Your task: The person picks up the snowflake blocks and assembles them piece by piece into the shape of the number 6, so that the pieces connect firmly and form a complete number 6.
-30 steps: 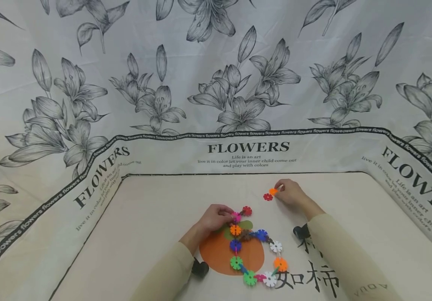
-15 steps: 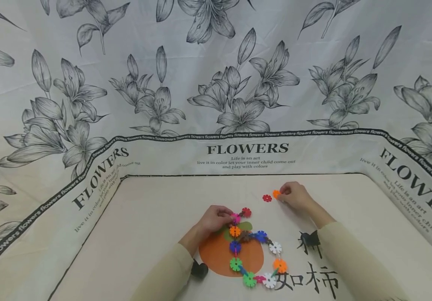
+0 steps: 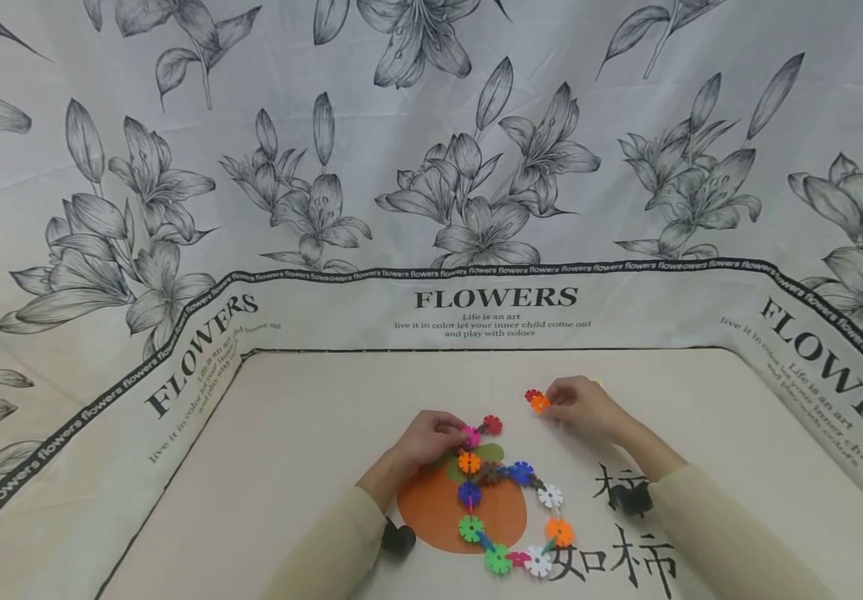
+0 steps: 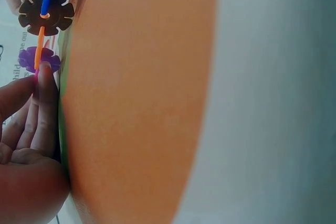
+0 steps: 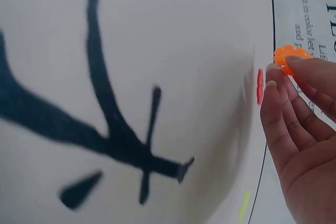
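A chain of notched, flower-shaped plastic discs (image 3: pixel 471 528) in several colours lies as a loop with a tail on the cloth. My left hand (image 3: pixel 425 437) pinches the pink disc (image 3: pixel 471 436) near the tail's far end; a red disc (image 3: pixel 493 425) sits at the tip. The left wrist view shows thumb and finger on the pink disc's edge (image 4: pixel 35 83). My right hand (image 3: pixel 587 407) pinches a single orange disc (image 5: pixel 292 57), apart from the chain. A loose red disc (image 3: pixel 532 394) lies behind it, partly covered in the head view.
Beyond my right hand a yellow piece (image 5: pixel 245 205) shows as a sliver. The pale cloth (image 3: pixel 311 467) carries a printed orange persimmon (image 3: pixel 431 517) and black characters (image 3: pixel 644 558). A flower-printed curtain (image 3: pixel 494 312) encloses the back and sides.
My right hand, with the orange disc, has come nearer and slightly left, so the disc now overlaps the loose red one in the head view. The left hand and chain keep their place.
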`<act>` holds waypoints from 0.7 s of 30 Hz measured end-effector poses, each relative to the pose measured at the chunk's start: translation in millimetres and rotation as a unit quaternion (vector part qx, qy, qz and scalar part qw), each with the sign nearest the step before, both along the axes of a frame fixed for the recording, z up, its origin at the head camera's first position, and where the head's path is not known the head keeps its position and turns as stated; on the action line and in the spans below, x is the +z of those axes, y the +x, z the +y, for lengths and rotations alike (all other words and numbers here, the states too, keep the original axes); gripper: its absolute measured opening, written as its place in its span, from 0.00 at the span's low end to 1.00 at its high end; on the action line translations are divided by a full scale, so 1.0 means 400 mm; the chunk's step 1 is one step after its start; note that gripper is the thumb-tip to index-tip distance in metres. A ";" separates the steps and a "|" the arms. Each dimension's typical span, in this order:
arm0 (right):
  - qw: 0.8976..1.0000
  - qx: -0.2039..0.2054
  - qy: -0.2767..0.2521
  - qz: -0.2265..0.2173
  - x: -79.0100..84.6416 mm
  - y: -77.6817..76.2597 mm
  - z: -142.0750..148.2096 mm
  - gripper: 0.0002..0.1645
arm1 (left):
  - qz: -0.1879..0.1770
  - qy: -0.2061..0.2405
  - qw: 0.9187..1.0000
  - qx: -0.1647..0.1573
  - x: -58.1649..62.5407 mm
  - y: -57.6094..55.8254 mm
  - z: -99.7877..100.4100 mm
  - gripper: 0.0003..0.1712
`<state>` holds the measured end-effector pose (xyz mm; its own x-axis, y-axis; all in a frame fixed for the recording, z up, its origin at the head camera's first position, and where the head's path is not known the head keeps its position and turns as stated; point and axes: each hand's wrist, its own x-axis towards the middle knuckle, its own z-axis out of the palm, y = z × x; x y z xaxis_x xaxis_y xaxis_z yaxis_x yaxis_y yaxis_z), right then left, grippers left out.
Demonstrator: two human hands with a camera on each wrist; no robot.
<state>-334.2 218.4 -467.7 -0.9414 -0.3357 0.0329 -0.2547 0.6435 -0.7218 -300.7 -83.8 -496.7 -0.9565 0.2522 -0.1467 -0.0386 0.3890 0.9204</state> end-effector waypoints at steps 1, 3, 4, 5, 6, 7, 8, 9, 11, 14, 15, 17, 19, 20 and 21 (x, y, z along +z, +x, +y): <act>1.000 0.008 -0.003 0.003 -0.001 0.004 -0.005 0.05 | -0.001 0.001 1.000 0.000 0.001 0.000 0.000 0.09; 1.000 0.025 -0.008 0.010 -0.002 0.013 -0.015 0.05 | 0.000 0.003 1.000 -0.003 0.001 0.000 -0.001 0.09; 0.999 0.034 -0.013 0.015 -0.002 0.017 -0.020 0.05 | 0.001 0.003 1.000 -0.004 0.001 0.000 -0.001 0.09; 0.999 0.042 -0.014 0.019 -0.003 0.021 -0.024 0.05 | 0.000 0.004 1.000 -0.003 0.001 0.000 -0.001 0.09; 0.999 0.048 -0.016 0.020 -0.004 0.024 -0.029 0.05 | 0.001 0.004 1.000 -0.004 0.001 0.001 -0.001 0.09; 0.998 0.052 -0.014 0.022 -0.005 0.026 -0.034 0.05 | 0.002 0.004 1.000 -0.004 0.001 0.001 -0.001 0.09; 0.998 0.057 -0.014 0.024 -0.006 0.029 -0.040 0.05 | 0.004 0.004 1.000 -0.004 0.001 0.000 -0.002 0.09; 0.998 0.060 -0.012 0.026 -0.006 0.032 -0.045 0.05 | 0.003 0.003 1.000 -0.004 0.000 0.000 -0.001 0.09; 0.997 0.067 -0.011 0.023 -0.006 0.035 -0.056 0.06 | 0.003 0.000 1.000 -0.004 -0.001 -0.002 -0.001 0.09; 0.997 0.076 -0.008 0.010 -0.005 0.041 -0.072 0.05 | 0.004 -0.005 1.000 -0.003 -0.002 -0.004 0.001 0.09; 0.997 0.077 -0.008 0.006 -0.006 0.042 -0.077 0.05 | 0.002 -0.005 1.000 -0.001 -0.002 -0.004 0.002 0.10; 0.997 0.081 -0.007 0.000 -0.008 0.044 -0.085 0.05 | 0.000 -0.008 1.000 0.000 -0.001 -0.005 0.003 0.10; 0.997 0.079 -0.003 -0.005 -0.010 0.045 -0.091 0.04 | 0.000 -0.011 1.000 0.002 -0.001 -0.005 0.004 0.10; 0.997 0.080 -0.001 -0.002 -0.011 0.044 -0.094 0.03 | -0.002 -0.011 1.000 0.003 0.000 -0.005 0.004 0.10; 0.997 0.081 0.000 0.001 -0.012 0.044 -0.095 0.03 | -0.004 -0.010 1.000 0.004 0.001 -0.005 0.005 0.10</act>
<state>-316.7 180.2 -472.4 -0.8748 -0.4832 0.0353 -0.3572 0.5941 -0.7207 -302.6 -82.0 -496.3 -0.9572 0.2422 -0.1585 -0.0478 0.4078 0.9118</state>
